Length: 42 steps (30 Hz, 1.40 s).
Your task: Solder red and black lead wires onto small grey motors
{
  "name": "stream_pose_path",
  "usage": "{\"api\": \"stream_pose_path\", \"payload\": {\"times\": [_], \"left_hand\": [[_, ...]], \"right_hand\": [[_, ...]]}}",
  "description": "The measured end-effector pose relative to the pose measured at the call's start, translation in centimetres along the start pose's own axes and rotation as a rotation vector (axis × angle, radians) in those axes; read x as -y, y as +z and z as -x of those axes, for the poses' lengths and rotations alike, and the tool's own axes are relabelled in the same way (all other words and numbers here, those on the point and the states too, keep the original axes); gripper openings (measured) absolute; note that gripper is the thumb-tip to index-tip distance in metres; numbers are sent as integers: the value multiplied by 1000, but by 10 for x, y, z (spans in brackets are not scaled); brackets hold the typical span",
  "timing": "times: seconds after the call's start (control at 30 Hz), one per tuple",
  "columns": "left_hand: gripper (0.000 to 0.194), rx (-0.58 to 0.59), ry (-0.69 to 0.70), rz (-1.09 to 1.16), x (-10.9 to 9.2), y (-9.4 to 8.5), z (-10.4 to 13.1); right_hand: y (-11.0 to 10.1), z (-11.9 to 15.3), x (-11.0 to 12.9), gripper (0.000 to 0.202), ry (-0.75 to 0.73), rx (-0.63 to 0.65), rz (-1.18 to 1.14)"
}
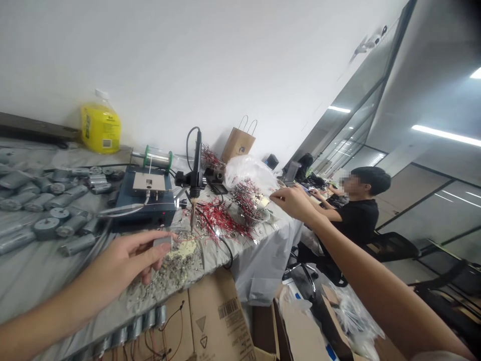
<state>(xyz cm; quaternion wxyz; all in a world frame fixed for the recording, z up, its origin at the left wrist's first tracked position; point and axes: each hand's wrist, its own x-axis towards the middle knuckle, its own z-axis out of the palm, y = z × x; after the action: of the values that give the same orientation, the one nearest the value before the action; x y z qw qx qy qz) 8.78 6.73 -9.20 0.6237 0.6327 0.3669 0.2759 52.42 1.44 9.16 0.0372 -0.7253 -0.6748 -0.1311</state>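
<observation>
My left hand (pixel 141 255) is closed around a small grey motor (pixel 162 241) at the table's front edge. Just right of and above it stands an upright soldering iron (pixel 195 173), clamped tip down on a holder. My right hand (pixel 293 200) is raised beside a bowl (pixel 265 216) heaped with red and black wires (pixel 246 198). Its fingertips are pinched together; whatever may be between them is too small to make out. More red wires (pixel 216 218) lie loose between the iron and the bowl.
A blue soldering machine (pixel 145 213) carries a solder spool (pixel 158 159) behind it. Many grey motors (pixel 67 223) cover the left side. A yellow bottle (pixel 100 125) and paper bag (pixel 238 144) stand by the wall. Cardboard boxes (pixel 220 316) sit below; a co-worker (pixel 358 205) sits at right.
</observation>
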Motion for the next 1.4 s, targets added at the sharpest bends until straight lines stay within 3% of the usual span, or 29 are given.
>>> {"api": "stream_pose_path", "payload": {"times": [0.37, 0.63, 0.87, 1.0, 1.4], "left_hand": [[85, -22, -12, -36, -2, 0, 1], [83, -16, -7, -18, -6, 1, 1], [79, -34, -3, -17, -5, 1, 3], [80, -49, 0, 3, -3, 1, 3], [80, -42, 6, -4, -3, 1, 2]], "right_hand": [[11, 3, 2, 27, -27, -147, 4], [4, 2, 8, 34, -28, -296, -77], [3, -1, 1, 36, -59, -321, -145], [2, -4, -6, 41, -19, -425, -183], [6, 4, -12, 38, 38, -375, -242]]}}
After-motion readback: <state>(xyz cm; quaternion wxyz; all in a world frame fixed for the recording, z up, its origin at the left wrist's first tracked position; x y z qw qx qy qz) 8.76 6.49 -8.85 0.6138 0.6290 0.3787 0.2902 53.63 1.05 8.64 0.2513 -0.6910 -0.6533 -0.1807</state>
